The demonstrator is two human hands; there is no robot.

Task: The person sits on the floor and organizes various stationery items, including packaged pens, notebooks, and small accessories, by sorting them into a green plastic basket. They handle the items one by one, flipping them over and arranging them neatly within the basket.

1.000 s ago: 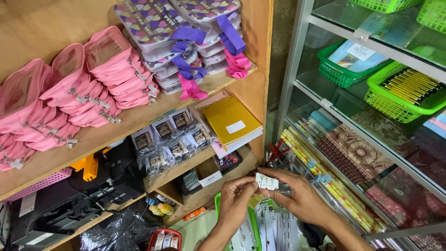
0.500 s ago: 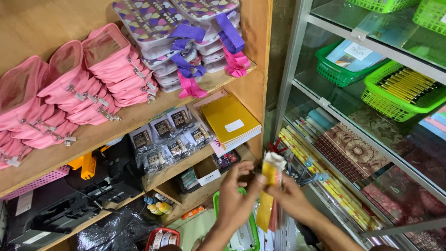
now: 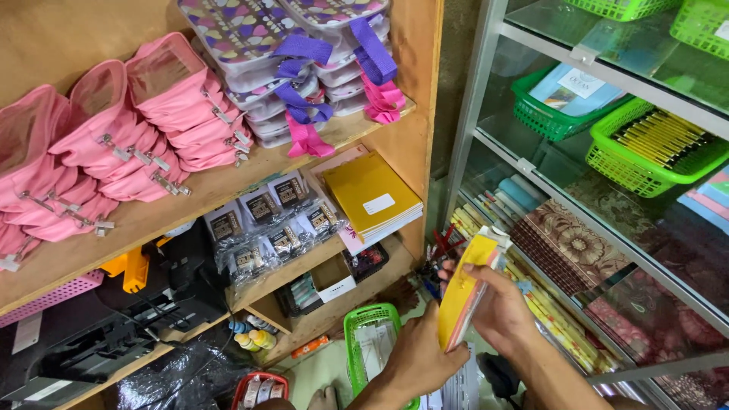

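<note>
My right hand grips a stack of flat packets, yellow in front with pink behind and a white header at the top, held upright before the shelves. My left hand sits at the bottom edge of the stack, touching its lower end. Below the hands stands a green plastic basket with white packets in it.
A wooden shelf unit at left holds pink pouches, heart-patterned bags, small dark packets and yellow notebooks. A glass cabinet at right holds green baskets, patterned sheets and rolls. A black machine sits at lower left.
The small white item held between both hands a second ago is gone. The packet stack has risen and turned its yellow face out, with my left hand dropping to its bottom edge.
</note>
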